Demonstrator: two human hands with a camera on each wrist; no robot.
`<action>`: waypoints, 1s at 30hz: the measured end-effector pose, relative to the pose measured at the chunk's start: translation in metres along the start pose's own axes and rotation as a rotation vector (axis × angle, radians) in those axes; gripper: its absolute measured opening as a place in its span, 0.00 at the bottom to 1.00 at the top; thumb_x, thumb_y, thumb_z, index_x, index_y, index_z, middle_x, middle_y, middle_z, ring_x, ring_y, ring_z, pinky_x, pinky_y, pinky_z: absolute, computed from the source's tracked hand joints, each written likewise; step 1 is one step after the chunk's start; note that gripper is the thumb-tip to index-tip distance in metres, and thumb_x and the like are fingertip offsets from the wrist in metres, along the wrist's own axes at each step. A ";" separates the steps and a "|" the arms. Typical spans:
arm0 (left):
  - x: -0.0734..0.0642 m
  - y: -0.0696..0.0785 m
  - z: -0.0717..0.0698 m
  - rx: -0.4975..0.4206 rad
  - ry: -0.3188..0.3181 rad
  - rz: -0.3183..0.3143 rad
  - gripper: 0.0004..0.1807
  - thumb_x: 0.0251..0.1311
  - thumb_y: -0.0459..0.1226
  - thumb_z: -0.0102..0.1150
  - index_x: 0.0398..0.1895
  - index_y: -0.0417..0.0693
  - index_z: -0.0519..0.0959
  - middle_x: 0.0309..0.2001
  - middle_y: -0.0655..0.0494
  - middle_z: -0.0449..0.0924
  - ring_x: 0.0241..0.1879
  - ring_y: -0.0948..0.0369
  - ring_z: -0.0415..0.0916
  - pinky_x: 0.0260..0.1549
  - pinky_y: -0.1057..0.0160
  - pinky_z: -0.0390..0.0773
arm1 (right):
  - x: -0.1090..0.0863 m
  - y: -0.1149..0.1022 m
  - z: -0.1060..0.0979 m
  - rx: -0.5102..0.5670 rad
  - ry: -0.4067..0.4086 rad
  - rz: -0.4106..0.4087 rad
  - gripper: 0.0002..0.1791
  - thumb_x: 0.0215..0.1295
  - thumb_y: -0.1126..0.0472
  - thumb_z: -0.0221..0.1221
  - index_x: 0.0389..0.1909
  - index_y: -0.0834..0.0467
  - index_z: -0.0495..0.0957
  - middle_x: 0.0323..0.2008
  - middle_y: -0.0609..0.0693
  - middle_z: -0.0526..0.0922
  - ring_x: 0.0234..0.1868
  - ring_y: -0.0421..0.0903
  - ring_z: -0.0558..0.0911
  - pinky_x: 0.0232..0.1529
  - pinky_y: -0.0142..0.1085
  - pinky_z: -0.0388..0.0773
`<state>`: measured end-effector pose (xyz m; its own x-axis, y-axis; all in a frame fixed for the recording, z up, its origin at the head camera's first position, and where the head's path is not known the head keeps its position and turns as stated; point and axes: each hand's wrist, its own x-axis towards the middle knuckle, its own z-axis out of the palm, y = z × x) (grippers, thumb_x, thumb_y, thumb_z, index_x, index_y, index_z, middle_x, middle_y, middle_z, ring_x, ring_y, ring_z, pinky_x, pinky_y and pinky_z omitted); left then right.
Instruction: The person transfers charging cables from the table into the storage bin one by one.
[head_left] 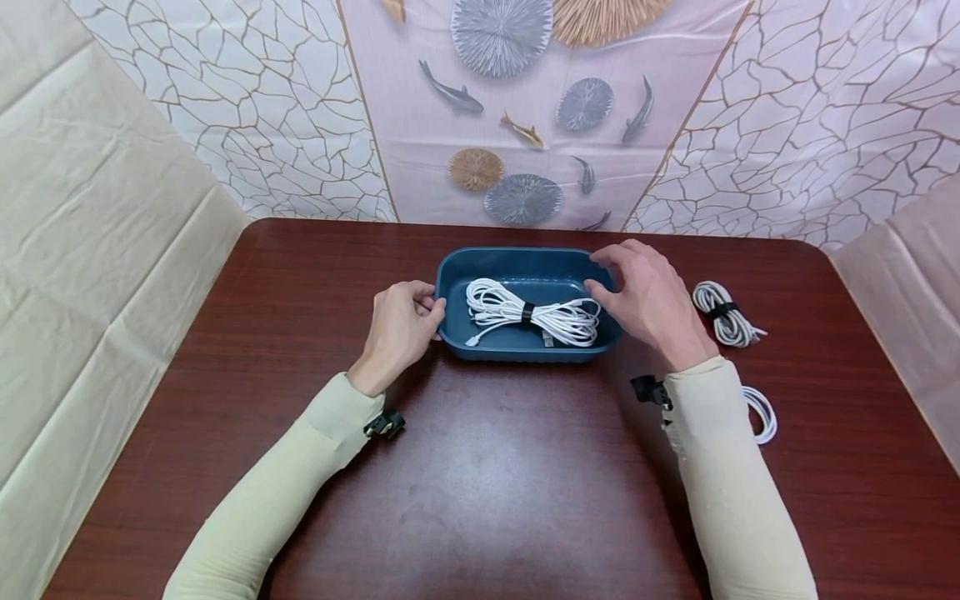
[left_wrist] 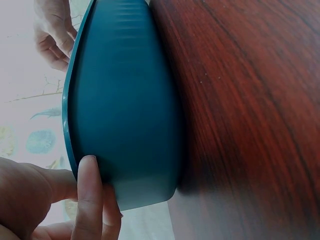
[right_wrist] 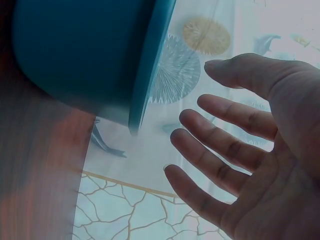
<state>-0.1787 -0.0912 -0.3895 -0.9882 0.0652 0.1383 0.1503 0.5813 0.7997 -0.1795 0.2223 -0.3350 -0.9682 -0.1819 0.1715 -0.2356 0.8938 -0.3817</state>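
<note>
A blue plastic bin (head_left: 525,354) stands on the table toward its far side. Inside lies a bundled white USB cable (head_left: 491,302), tied at its middle with a black strap. My left hand (head_left: 401,329) pinches the bin's left end at the rim; in the left wrist view a fingertip (left_wrist: 89,172) presses on the outer wall just below that rim. Over the bin's right end hovers my right hand (head_left: 648,292), fingers spread and relaxed. The right wrist view shows that hand's palm (right_wrist: 270,200) with nothing in it, apart from the bin wall (right_wrist: 80,55).
To the right lies a greyish cable bundle (head_left: 726,314) with a black strap. Nearer me, a coiled white cable (head_left: 763,414) is partly hidden by my right sleeve. The brown table (head_left: 480,500) meets a patterned cloth backdrop (head_left: 300,108) at its far edge.
</note>
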 end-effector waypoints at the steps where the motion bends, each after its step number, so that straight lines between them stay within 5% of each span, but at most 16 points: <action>1: 0.000 0.000 0.000 -0.002 0.000 0.000 0.14 0.68 0.34 0.61 0.51 0.32 0.83 0.34 0.45 0.84 0.21 0.61 0.84 0.22 0.69 0.86 | 0.000 0.001 -0.001 0.004 0.004 0.001 0.22 0.69 0.55 0.64 0.60 0.60 0.80 0.54 0.59 0.79 0.46 0.56 0.77 0.43 0.52 0.78; 20: -0.001 -0.001 0.000 -0.001 0.004 -0.004 0.15 0.68 0.34 0.61 0.52 0.31 0.83 0.34 0.45 0.84 0.22 0.61 0.84 0.22 0.68 0.86 | 0.000 0.013 -0.011 0.037 0.038 0.027 0.22 0.69 0.55 0.64 0.59 0.62 0.80 0.59 0.63 0.79 0.61 0.63 0.75 0.63 0.60 0.73; 30: 0.000 -0.001 0.001 -0.001 0.005 -0.002 0.15 0.68 0.34 0.61 0.51 0.31 0.83 0.34 0.46 0.84 0.21 0.61 0.84 0.22 0.69 0.86 | -0.002 0.019 -0.016 0.035 0.031 0.065 0.23 0.70 0.56 0.62 0.62 0.62 0.78 0.62 0.64 0.77 0.61 0.63 0.75 0.62 0.62 0.74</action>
<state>-0.1791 -0.0911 -0.3905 -0.9883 0.0604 0.1399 0.1488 0.5809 0.8003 -0.1804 0.2459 -0.3282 -0.9786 -0.1108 0.1734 -0.1758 0.8883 -0.4242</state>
